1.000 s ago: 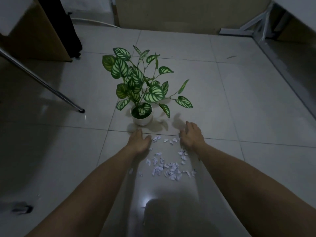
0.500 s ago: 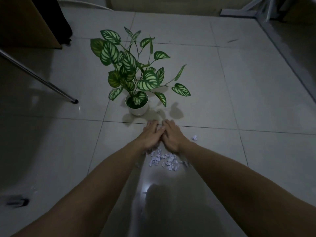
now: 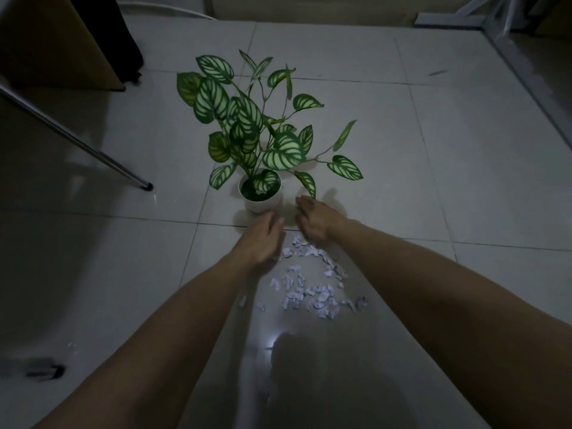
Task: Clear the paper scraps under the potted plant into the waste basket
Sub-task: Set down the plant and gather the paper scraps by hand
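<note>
A potted plant (image 3: 261, 198) with striped green leaves stands in a small white pot on the tiled floor. Several pale paper scraps (image 3: 312, 289) lie scattered on the floor in front of the pot, between my forearms. My left hand (image 3: 263, 238) rests palm down just in front of the pot, fingers loosely together, at the left edge of the scraps. My right hand (image 3: 312, 219) is beside it to the right, fingers curved down near the farthest scraps. Neither hand visibly holds anything. No waste basket is in view.
A slanted metal leg (image 3: 93, 150) ends in a black foot left of the plant. A brown cabinet (image 3: 55, 41) stands at the far left. A white frame (image 3: 458, 17) lies at the far right. A dark blurred object (image 3: 43, 370) sits bottom left.
My hands swept together from either side, gathering the scraps, and now have parted slightly and shifted toward the pot. The scraps lie spread out behind them.
</note>
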Motion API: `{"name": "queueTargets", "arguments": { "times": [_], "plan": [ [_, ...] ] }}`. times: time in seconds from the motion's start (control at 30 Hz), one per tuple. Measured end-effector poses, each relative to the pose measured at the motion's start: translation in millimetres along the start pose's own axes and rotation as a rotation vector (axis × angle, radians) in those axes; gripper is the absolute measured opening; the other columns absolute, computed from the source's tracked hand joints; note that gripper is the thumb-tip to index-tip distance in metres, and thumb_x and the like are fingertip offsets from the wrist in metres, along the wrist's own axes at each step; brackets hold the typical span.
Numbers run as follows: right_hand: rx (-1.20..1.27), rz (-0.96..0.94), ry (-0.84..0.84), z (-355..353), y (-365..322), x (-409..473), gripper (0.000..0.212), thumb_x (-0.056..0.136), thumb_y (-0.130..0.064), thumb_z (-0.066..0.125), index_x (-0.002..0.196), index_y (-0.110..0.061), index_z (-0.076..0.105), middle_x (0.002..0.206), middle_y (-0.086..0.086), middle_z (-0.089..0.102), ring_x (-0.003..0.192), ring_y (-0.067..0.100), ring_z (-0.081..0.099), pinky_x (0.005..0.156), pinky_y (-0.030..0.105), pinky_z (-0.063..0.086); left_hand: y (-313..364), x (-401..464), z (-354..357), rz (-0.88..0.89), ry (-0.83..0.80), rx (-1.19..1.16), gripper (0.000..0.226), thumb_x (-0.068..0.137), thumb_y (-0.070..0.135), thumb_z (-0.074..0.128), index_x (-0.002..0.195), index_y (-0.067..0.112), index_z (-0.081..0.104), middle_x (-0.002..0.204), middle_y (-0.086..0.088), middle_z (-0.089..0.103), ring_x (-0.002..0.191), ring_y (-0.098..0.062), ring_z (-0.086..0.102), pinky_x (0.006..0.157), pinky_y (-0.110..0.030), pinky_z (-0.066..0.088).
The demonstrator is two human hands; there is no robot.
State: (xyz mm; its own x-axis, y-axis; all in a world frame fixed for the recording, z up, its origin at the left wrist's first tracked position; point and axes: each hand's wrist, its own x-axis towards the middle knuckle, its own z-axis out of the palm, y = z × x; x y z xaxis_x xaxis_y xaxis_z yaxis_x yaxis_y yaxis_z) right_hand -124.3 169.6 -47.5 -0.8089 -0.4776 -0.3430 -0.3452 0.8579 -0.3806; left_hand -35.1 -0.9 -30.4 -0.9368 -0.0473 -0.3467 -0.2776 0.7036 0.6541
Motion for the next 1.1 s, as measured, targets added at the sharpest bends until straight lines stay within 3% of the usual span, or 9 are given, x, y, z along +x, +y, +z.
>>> {"name": "queueTargets", "arguments": {
  "times": [0.07, 0.2, 0.3, 0.4, 0.57, 0.73, 0.8, 0.93, 1.1],
  "plan": [
    [-0.026, 0.017, -0.032, 2.2, -3.7, 2.1, 0.054, 0.100, -0.036, 0.033, 0.148, -0.014, 0.033, 0.159, 0.009, 0.026, 0.145, 0.030, 0.025, 0.117, 0.048, 0.027, -4.7, 1.6, -1.4, -0.019, 0.004, 0.001, 0.064, 0.100, 0.054, 0.028, 0.150, 0.015, 0.032, 0.157, -0.007, 0.034, 0.143, -0.024, 0.032, 0.117, -0.042, 0.027],
    [-0.141, -0.171, -0.024, 8.6, -14.2, -31.4, 0.050, 0.101, -0.035, 0.034, 0.142, -0.008, 0.042, 0.152, 0.013, 0.037, 0.139, 0.030, 0.034, 0.112, 0.044, 0.036, -11.1, -8.5, -2.4, 0.025, 0.001, 0.052, 0.058, 0.102, 0.049, 0.030, 0.147, 0.014, 0.039, 0.152, -0.010, 0.042, 0.137, -0.026, 0.041, 0.110, -0.036, 0.031],
    [-0.134, -0.284, 0.001, 20.6, -19.6, -71.2, 0.054, 0.100, -0.042, 0.027, 0.144, -0.015, 0.043, 0.154, 0.007, 0.039, 0.140, 0.025, 0.035, 0.114, 0.040, 0.033, -17.3, -14.8, -0.2, 0.067, -0.024, 0.105, 0.054, 0.102, 0.047, 0.030, 0.143, 0.014, 0.042, 0.148, -0.011, 0.045, 0.132, -0.025, 0.044, 0.105, -0.032, 0.032],
    [-0.162, -0.334, 0.039, 21.0, -9.2, -89.8, 0.050, 0.100, -0.042, 0.029, 0.141, -0.021, 0.046, 0.149, 0.004, 0.046, 0.137, 0.022, 0.041, 0.110, 0.042, 0.036, -20.6, -23.2, 2.8, 0.051, -0.026, 0.104, 0.059, 0.100, 0.052, 0.028, 0.145, 0.017, 0.039, 0.152, -0.008, 0.041, 0.137, -0.022, 0.039, 0.112, -0.035, 0.030],
    [-0.033, 0.055, 0.287, 6.7, 36.3, -117.3, 0.055, 0.101, -0.049, 0.024, 0.150, -0.024, 0.028, 0.159, 0.004, 0.028, 0.146, 0.024, 0.024, 0.119, 0.043, 0.022, -35.3, -41.5, 5.3, 0.049, 0.050, 0.182, 0.061, 0.100, 0.054, 0.027, 0.146, 0.016, 0.037, 0.154, -0.010, 0.037, 0.140, -0.026, 0.034, 0.116, -0.044, 0.029],
    [0.250, 0.486, 0.425, 36.6, 57.3, -157.4, 0.068, 0.100, -0.055, 0.011, 0.153, -0.014, 0.018, 0.162, 0.008, 0.019, 0.149, 0.023, 0.014, 0.123, 0.043, 0.013, -54.8, -85.6, 22.3, -0.094, 0.172, 0.257, 0.067, 0.101, 0.055, 0.019, 0.156, 0.017, 0.011, 0.165, -0.004, 0.006, 0.152, -0.021, 0.003, 0.123, -0.042, 0.007],
    [0.291, 0.486, 0.445, 52.3, 43.0, -162.6, 0.067, 0.100, -0.053, 0.012, 0.152, -0.012, 0.019, 0.161, 0.010, 0.020, 0.149, 0.025, 0.015, 0.122, 0.046, 0.015, -57.3, -101.2, 37.7, -0.110, 0.169, 0.287, 0.071, 0.099, 0.058, 0.013, 0.157, 0.018, 0.005, 0.166, -0.004, -0.001, 0.152, -0.019, -0.005, 0.123, -0.041, 0.000],
    [0.279, 0.333, 0.291, 70.9, 2.0, -154.7, 0.065, 0.100, -0.053, 0.006, 0.154, -0.018, 0.011, 0.164, 0.004, 0.004, 0.151, 0.021, -0.003, 0.123, 0.044, 0.001, -37.5, -107.3, 67.4, -0.036, 0.104, 0.297, 0.074, 0.096, 0.064, 0.007, 0.156, 0.022, -0.003, 0.165, 0.000, -0.012, 0.150, -0.015, -0.016, 0.121, -0.040, -0.009],
    [0.344, 0.166, 0.135, 57.3, -7.3, -143.0, 0.063, 0.101, -0.055, 0.015, 0.155, -0.024, 0.011, 0.165, 0.001, 0.005, 0.151, 0.018, -0.001, 0.122, 0.041, 0.001, 1.5, -86.2, 71.7, 0.115, -0.040, 0.150, 0.072, 0.098, 0.062, 0.012, 0.156, 0.023, -0.002, 0.166, 0.000, -0.005, 0.150, -0.013, -0.011, 0.122, -0.039, -0.005]
  ]
}}
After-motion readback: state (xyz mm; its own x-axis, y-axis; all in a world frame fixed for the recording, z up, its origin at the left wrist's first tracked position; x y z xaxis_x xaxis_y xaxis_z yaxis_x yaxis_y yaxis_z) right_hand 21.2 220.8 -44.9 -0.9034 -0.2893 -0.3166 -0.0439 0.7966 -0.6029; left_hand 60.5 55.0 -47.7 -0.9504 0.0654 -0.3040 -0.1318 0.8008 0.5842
